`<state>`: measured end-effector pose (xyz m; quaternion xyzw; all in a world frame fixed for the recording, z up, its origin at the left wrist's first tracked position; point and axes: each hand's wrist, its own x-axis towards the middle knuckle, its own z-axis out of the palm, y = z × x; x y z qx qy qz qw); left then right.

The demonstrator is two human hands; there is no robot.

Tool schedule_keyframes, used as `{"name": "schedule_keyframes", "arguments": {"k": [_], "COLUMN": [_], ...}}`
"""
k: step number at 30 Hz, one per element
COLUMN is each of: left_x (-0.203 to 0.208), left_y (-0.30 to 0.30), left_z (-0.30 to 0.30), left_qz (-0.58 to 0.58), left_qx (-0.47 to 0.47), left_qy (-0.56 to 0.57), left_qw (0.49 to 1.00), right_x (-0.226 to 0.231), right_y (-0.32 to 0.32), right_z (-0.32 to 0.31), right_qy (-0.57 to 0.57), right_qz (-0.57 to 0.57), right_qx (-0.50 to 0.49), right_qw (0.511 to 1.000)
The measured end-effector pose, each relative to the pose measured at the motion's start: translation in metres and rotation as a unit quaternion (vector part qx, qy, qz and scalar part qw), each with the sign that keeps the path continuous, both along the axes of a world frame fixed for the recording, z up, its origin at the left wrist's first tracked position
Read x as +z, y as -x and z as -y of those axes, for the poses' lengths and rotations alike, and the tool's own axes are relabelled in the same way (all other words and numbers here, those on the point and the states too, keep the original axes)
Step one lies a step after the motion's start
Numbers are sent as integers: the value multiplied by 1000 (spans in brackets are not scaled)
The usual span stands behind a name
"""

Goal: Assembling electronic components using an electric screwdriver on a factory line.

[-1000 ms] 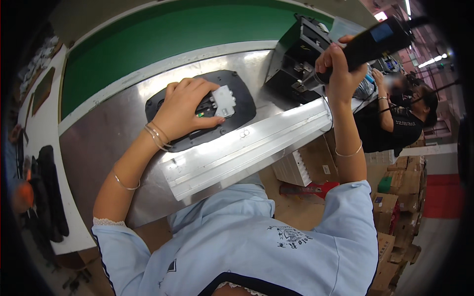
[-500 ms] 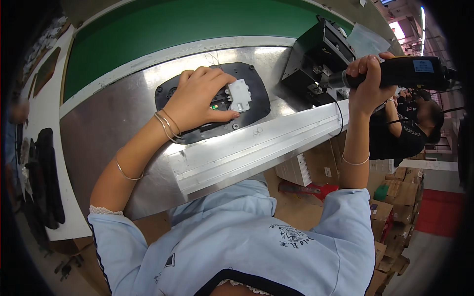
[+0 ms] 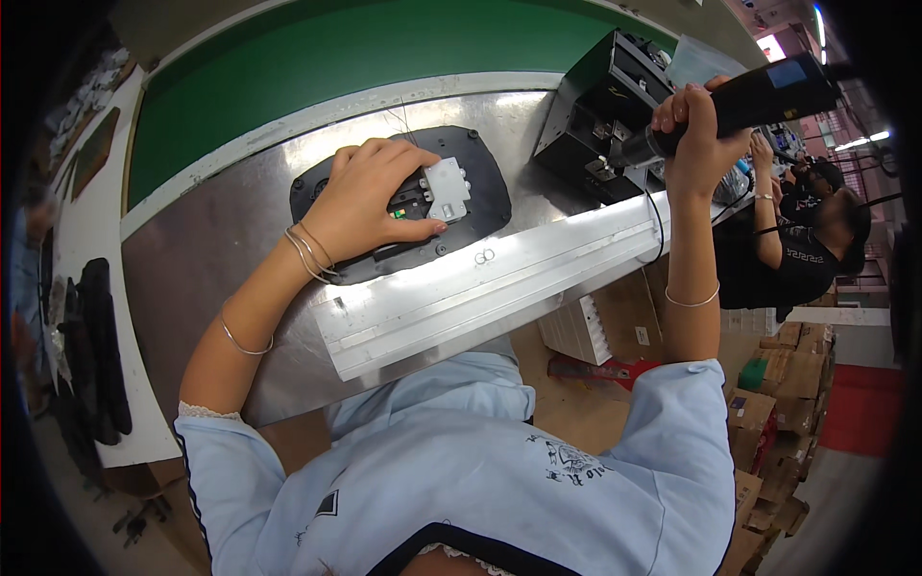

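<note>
My left hand (image 3: 360,200) lies over a rounded black plastic housing (image 3: 485,206) on the metal bench. Its thumb and index finger span a white plastic part (image 3: 447,188) that sits on the housing. Beside that part, a small green and orange component shows under the hand. In my right hand (image 3: 701,144) is a black electric screwdriver (image 3: 768,101), gripped near its front and tilted with its back end up. The screwdriver's tip is at the front of a black box-shaped screw feeder (image 3: 591,125); whether a screw is on the tip cannot be made out.
A pale metal rail (image 3: 480,288) runs along the bench's near edge. Thin wires rise behind the housing. A black cable hangs by the feeder. Cardboard boxes (image 3: 792,384) are stacked at the right, where another person (image 3: 807,240) works. Black parts (image 3: 96,355) lie on a white table at left.
The screwdriver's back end has swung upward, while its tip stays by the feeder. My left hand keeps its place on the white part. The whole view has shifted slightly.
</note>
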<state>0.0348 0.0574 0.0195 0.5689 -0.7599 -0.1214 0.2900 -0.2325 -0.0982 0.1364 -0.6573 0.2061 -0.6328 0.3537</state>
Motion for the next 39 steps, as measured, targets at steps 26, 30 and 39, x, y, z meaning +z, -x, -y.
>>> {"name": "schedule_keyframes", "arguments": {"k": [26, 30, 39], "left_x": [-14, -14, -15], "left_y": [-1, 0, 0], "left_z": [-1, -2, 3], "left_qz": [-3, -8, -4], "left_qx": [9, 8, 10], "left_qy": [38, 39, 52], "left_qw": [999, 999, 999], "right_x": [-34, -39, -42], "right_y": [-126, -127, -132], "right_z": [-85, -85, -83], "right_qy": [-83, -93, -86], "right_qz": [-15, -11, -9], "right_qx": [288, 281, 265], "right_qw": [954, 955, 960]}}
